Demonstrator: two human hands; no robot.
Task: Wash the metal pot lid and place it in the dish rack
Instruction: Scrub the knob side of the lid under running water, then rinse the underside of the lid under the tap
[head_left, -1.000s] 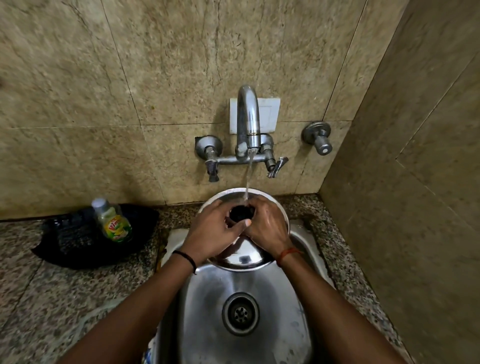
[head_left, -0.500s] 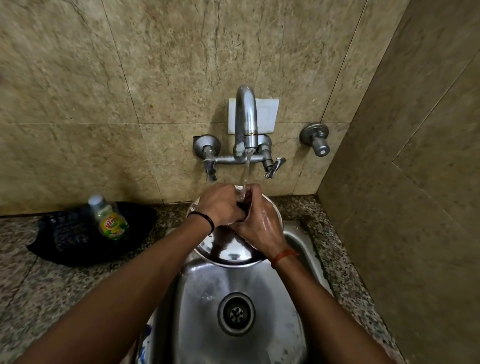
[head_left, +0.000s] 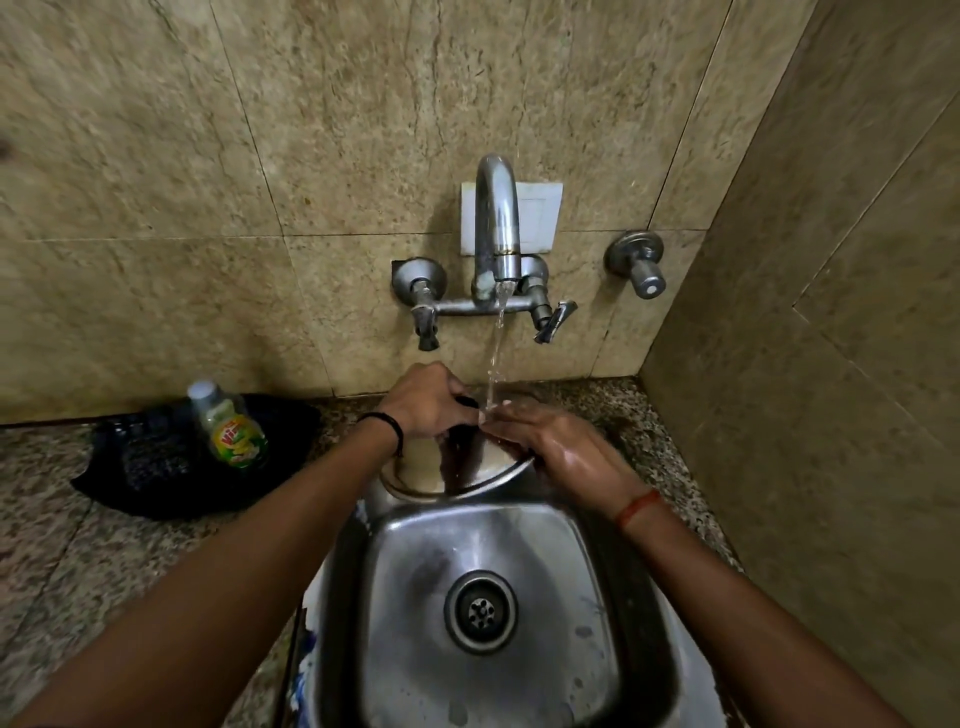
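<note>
Both hands hold the lid (head_left: 457, 470) over the sink's (head_left: 613, 545) back edge, under the tap (head_left: 497, 223) stream. Left hand (head_left: 428, 400) closes on the dark knob; right hand (head_left: 566, 447) grips the rim, fingers spread. Stiff, light, wet metal is likely slippery: hold knob and rim.

2 hands (head_left: 431, 400), 1 lid (head_left: 415, 470), 1 sink (head_left: 519, 530), 1 tap (head_left: 496, 218), 1 soap btl (head_left: 231, 428)

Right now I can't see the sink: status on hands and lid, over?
Left hand grips the knob, right hand on the lid rim. Lid under running tap, over the sink. No rack in sight.
</note>
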